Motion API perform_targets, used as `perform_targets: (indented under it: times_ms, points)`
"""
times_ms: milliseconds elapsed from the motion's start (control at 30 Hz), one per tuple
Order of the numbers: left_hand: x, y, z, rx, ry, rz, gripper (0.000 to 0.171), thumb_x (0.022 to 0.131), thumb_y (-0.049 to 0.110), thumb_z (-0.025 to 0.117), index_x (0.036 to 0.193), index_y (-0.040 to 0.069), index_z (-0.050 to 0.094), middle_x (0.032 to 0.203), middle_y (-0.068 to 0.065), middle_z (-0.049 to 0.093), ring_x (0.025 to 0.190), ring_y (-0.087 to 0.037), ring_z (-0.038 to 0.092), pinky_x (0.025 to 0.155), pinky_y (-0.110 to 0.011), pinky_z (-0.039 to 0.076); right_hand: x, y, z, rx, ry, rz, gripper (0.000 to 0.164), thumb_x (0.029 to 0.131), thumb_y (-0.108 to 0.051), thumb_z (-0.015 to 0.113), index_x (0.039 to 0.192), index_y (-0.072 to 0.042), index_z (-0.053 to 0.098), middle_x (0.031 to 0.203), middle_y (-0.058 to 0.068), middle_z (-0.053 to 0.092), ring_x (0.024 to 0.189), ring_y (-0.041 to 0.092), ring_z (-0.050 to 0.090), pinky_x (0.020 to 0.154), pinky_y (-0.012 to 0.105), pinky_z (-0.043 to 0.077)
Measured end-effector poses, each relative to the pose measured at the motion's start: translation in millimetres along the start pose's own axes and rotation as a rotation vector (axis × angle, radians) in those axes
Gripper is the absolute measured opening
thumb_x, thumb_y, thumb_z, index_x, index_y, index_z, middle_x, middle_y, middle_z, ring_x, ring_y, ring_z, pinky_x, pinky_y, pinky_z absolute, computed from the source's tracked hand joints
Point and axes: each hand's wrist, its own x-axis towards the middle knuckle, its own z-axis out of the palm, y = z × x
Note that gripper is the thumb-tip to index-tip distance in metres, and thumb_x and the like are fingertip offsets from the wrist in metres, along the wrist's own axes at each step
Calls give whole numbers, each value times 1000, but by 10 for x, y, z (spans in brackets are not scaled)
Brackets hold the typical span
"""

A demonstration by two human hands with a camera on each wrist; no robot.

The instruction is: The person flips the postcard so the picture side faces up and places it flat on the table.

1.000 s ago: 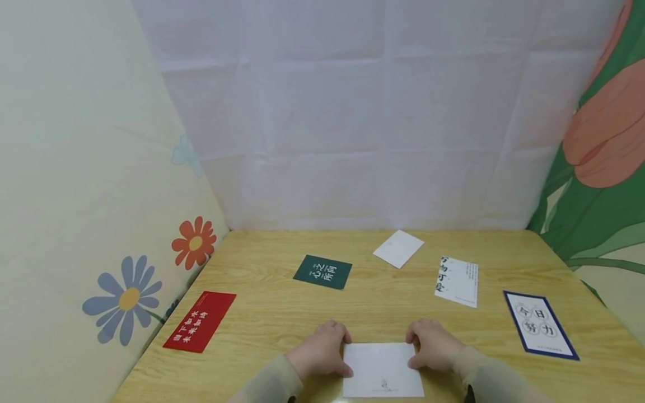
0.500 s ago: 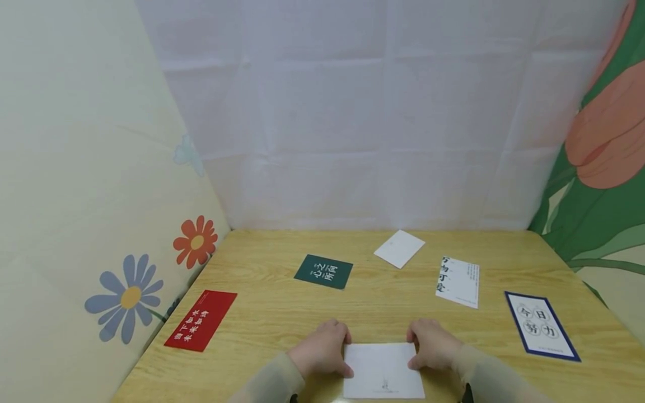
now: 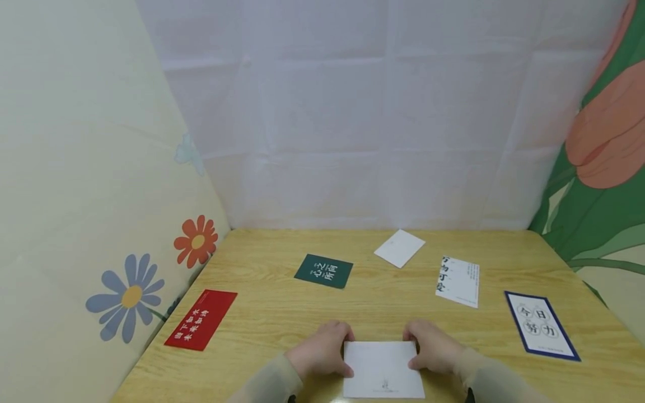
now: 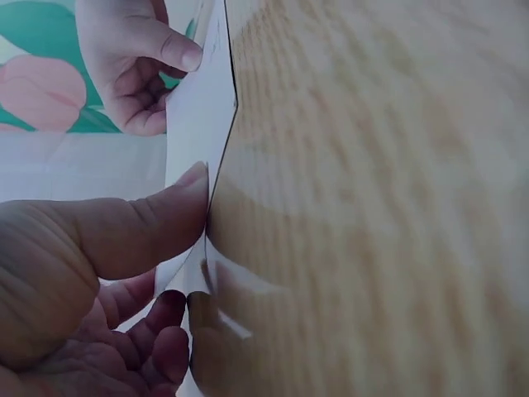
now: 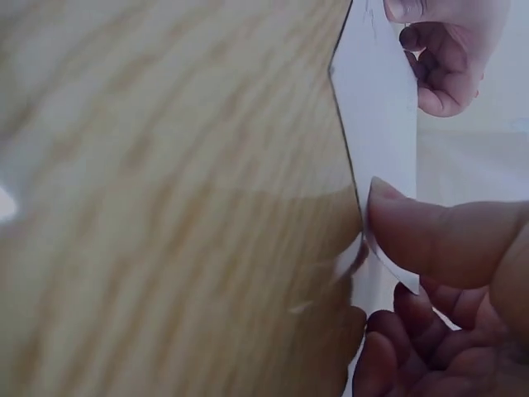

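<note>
The white card [image 3: 383, 368] lies at the near edge of the desk [image 3: 282, 313], directly in front of the person. The left hand [image 3: 322, 350] pinches its left edge and the right hand [image 3: 434, 346] pinches its right edge. In each wrist view a thumb [image 4: 140, 227] sits on top of the card with curled fingers beneath it, so the side edges are lifted off the desk while the middle appears to rest on or close to the wood.

Risks noted:
- The card is thin and bows between the two grips. Pressing the hands inward would likely crease it.
- Each hold covers only a narrow strip of edge. Uneven pull from one side could slip the card out of the other pinch.
- The near edge of the card sits close to the desk's front edge. If released there, it could slide off toward the person.

Other items on the desk stand well apart from the hands: a red card [image 3: 201, 320] at the left, a green card [image 3: 323, 271], a small white card [image 3: 400, 248], a white card with black lettering [image 3: 457, 281] and a blue-bordered card [image 3: 541, 324] at the right. None is at risk of contact at present.
</note>
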Motion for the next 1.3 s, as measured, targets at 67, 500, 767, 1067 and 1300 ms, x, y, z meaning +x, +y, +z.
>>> perform_targets:
  times_ms: [67, 500, 767, 1067, 1300]
  points:
    - [4, 0, 5, -35, -1, -5, 42, 71, 20, 86, 102, 17, 58, 95, 4, 52, 86, -16, 47, 81, -35, 44, 2, 4, -2, 14, -1, 10, 34, 68, -4, 82, 94, -8, 59, 93, 4, 55, 89, 23, 52, 85, 50, 43]
    - [-20, -74, 21, -229, 39, -10, 31, 82, 12, 76, 104, 19, 55, 79, -3, 55, 71, -21, 53, 64, -33, 43, 8, 59, -40, 200, 47, 123, 28, 81, -2, 71, 103, -11, 57, 87, 6, 52, 77, 21, 49, 67, 35, 41]
    - [-33, -106, 1, -405, 68, 28, 30, 84, 8, 72, 108, 18, 57, 81, -5, 55, 68, -20, 51, 57, -30, 41, -13, 112, -57, 325, 76, 128, 27, 81, -1, 70, 102, -9, 57, 92, 8, 51, 80, 23, 49, 67, 34, 42]
    - [-15, -121, -49, -416, 89, 60, 32, 86, 10, 72, 111, 21, 57, 89, -5, 55, 75, -22, 53, 60, -32, 44, -48, 85, -138, 349, 110, 42, 25, 83, -3, 70, 104, -8, 57, 95, 7, 53, 83, 23, 50, 69, 34, 43]
    - [-28, -53, -142, -339, 145, 133, 29, 88, 9, 68, 112, 20, 56, 90, -1, 56, 78, -19, 55, 65, -32, 46, -79, 13, -209, 334, 170, -16, 23, 85, -3, 67, 105, -7, 58, 99, 6, 58, 87, 22, 53, 72, 35, 46]
